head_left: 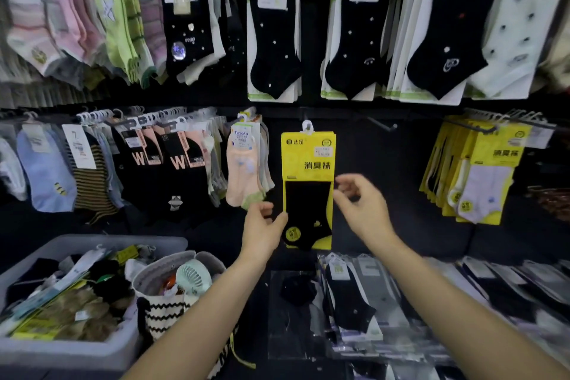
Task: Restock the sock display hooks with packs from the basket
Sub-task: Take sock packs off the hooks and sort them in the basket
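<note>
Yellow pack [308, 157] — black sock inside; pale grey basket [123, 241]; black-and-white zigzag bag [163, 315].

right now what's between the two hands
The hanging yellow sock pack, seen in the head view. The left hand is at its lower left edge, the right hand at its right edge.

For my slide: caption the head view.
Left hand pinches a hanging yellow sock pack, right hand beside it, grey basket lower left.

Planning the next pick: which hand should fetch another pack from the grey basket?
Probably left. The grey basket sits low on the left side, below the left hand, which only needs to release the yellow pack. The right hand would cross the body.
</note>
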Tool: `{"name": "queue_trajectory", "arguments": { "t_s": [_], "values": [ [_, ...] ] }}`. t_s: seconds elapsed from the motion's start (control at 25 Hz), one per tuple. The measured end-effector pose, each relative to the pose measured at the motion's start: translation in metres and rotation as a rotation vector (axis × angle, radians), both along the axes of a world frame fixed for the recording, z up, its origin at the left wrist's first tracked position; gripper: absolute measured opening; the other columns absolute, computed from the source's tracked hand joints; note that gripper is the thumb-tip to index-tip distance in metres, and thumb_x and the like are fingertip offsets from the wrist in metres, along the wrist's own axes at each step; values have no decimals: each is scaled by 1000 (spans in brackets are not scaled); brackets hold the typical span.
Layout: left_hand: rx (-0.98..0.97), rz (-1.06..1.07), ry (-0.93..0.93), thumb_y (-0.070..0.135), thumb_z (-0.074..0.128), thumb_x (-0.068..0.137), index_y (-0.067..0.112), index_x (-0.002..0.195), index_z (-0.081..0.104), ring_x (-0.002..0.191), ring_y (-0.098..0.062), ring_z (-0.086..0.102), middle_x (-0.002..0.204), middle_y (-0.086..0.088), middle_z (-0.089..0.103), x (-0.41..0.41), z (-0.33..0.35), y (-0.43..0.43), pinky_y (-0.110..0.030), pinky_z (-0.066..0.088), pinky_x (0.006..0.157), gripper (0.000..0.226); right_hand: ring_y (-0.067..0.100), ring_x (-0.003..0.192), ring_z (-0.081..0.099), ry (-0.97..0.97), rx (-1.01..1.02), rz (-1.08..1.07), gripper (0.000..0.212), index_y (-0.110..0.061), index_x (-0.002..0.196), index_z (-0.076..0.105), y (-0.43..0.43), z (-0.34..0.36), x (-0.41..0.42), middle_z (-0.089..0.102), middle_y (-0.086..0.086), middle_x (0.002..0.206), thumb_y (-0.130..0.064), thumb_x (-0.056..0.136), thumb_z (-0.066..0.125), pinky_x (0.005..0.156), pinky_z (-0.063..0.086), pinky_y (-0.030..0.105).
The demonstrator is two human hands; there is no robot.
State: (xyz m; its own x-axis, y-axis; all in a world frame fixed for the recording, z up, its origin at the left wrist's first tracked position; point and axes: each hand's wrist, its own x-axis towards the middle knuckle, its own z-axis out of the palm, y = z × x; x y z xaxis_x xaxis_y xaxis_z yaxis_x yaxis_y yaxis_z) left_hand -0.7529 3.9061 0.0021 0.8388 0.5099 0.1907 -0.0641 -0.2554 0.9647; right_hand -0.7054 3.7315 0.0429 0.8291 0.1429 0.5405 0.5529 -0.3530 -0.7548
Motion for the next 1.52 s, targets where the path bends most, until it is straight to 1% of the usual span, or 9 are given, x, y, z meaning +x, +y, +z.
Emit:
{"name": "queue_trajectory", "arguments": {
  "t_s": [0.28,0.44,0.64,0.84,0.96,1.08,1.28,1.36,1.52],
  "values": [
    [17,-121,418,16,60,90,8,109,51,91,-13,53,100,0,51,-100,-164,-24,-23,43,80,23,13,77,53,456,-288,76,15,-16,104,58,-46,-200,-74,56,-2,83,-13,89,60,75,43,23],
    [-15,-98,504,-3,60,86,-1,101,54,73,-2,54,79,1,49,-155,-231,-36,-8,41,65,17,12,74,52,669,-425,142,17,-7,106,60,-68,-278,-120,52,-7,74,-13,89,61,75,41,25],
    [38,-301,749,7,62,87,-5,110,58,95,-24,59,103,-17,61,-194,-280,-68,-18,43,71,26,19,101,60,936,-736,375,32,-10,107,65,-98,-329,-158,66,7,108,-32,84,68,88,46,29],
    [-12,-670,961,14,60,90,4,120,51,103,-20,56,120,-16,58,-225,-301,-129,-18,44,71,34,20,124,47,1151,-1049,384,66,-16,130,51,-145,-345,-169,47,5,138,-59,81,60,90,39,23],
    [-70,-695,958,11,54,93,2,132,44,122,-24,50,133,-15,52,-230,-306,-152,-17,39,85,41,23,133,38,1311,-1051,392,84,-22,142,35,-150,-347,-176,31,1,151,-65,75,62,92,45,32],
    [-246,-680,1026,16,55,93,12,135,44,115,-20,53,133,-9,53,-232,-307,-161,-23,42,88,43,25,137,31,1517,-930,461,107,-32,148,16,-151,-342,-184,15,-2,156,-47,65,82,80,49,31],
    [-737,-320,1006,12,51,92,16,126,47,83,-23,62,111,-7,60,-227,-303,-158,-33,50,73,34,15,120,46,1266,-808,462,97,-20,146,28,-140,-345,-188,43,-1,139,-26,66,85,83,47,21],
    [-765,-250,916,16,52,93,21,121,48,92,-24,62,111,-5,58,-217,-302,-150,-30,46,71,29,18,122,47,1114,-711,362,89,-20,145,32,-137,-345,-182,47,2,138,-25,71,81,98,42,27],
    [-769,-237,840,18,51,94,23,119,54,105,-21,57,118,-5,60,-197,-299,-142,-28,43,69,26,24,121,49,942,-664,232,81,-19,144,31,-137,-345,-169,51,8,135,-27,77,75,100,42,33]
  ]
}}
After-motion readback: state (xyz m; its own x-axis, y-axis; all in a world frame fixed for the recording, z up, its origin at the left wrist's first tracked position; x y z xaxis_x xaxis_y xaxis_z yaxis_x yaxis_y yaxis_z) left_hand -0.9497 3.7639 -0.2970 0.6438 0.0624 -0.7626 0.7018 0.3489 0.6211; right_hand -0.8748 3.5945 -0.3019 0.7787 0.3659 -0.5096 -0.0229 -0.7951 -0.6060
